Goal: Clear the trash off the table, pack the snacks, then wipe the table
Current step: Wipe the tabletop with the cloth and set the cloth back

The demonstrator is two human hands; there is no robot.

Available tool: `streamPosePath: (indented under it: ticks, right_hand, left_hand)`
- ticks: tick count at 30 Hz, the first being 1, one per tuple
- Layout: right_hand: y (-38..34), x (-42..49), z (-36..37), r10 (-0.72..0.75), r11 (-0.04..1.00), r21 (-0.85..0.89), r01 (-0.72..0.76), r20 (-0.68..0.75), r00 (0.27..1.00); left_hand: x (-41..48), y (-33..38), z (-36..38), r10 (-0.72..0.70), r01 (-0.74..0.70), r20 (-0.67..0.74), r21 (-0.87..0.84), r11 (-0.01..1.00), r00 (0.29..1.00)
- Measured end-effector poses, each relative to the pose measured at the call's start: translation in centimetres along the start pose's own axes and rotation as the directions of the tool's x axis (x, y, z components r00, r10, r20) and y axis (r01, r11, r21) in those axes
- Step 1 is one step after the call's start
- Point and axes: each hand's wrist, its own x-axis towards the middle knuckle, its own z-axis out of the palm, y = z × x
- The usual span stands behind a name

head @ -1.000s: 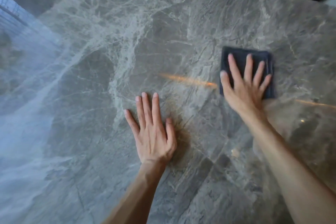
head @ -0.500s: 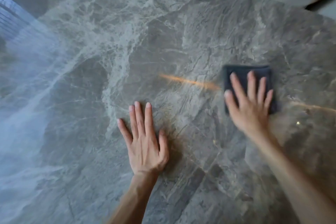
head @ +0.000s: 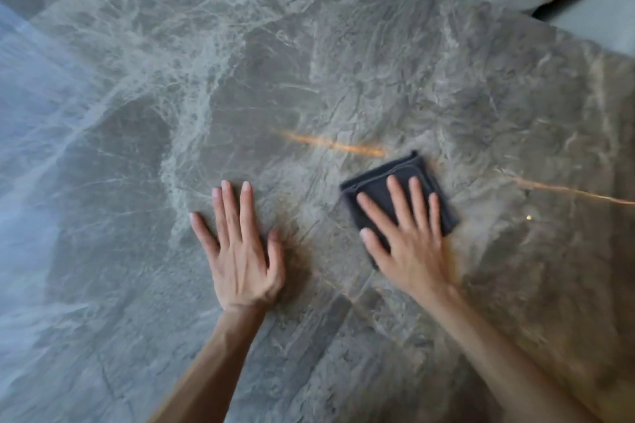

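Right hand point(head: 409, 244) flat atop folded cloth point(head: 395, 182), left hand point(head: 240, 251) beside

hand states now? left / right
Left hand: open, flat on the table, holding nothing.
Right hand: open, fingers spread, pressing the folded dark cloth on the table, not gripping it.

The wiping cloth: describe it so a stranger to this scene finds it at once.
Start from the grey veined marble table that fills the view. Just below its orange streak, the right hand presses flat on a folded dark cloth. It is the only dark, square item; the left hand rests on bare stone.
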Motion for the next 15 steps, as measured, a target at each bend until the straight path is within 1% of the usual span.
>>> streamPosePath:
  ticks: [2,5,7,8,10,13,15]
  right_hand:
    - [1.5,3.8,-0.4,0.144,0.989,-0.021,-0.144,-0.007,0.99]
    - [1.6,11.2,-1.1,0.363,0.93,0.072,-0.361,-0.014,0.932]
    - [-0.1,15.2,-1.5,0.402,0.91,0.122,-0.397,-0.017,0.916]
    - [-1.4,16.3,-1.7,0.382,0.917,0.135,-0.376,-0.022,0.924]
    - [-4.0,16.9,-1.9,0.294,0.946,0.151,-0.285,-0.042,0.955]
    - [-7.2,14.0,-1.4,0.122,0.985,0.13,-0.109,-0.092,0.988]
    - [-9.0,10.8,-0.8,-0.007,0.991,0.133,0.023,-0.119,0.993]
  left_hand:
    - [-0.1,-0.1,0.1,-0.005,0.005,-0.007,0.004,1.0,1.0]
    - [-0.1,-0.2,0.3,0.005,-0.005,-0.017,0.014,1.0,1.0]
    - [-0.1,-0.3,0.4,0.006,-0.006,-0.022,0.014,1.0,1.0]
    - [-0.1,-0.3,0.4,0.004,-0.004,-0.021,0.013,1.0,1.0]
    - [-0.1,-0.2,0.2,0.001,-0.001,-0.02,0.011,1.0,1.0]
    - [-0.1,0.1,0.0,0.003,-0.003,-0.006,0.013,1.0,1.0]
    - [-0.1,0.1,0.0,0.0,0.0,-0.001,0.022,1.0,1.0]
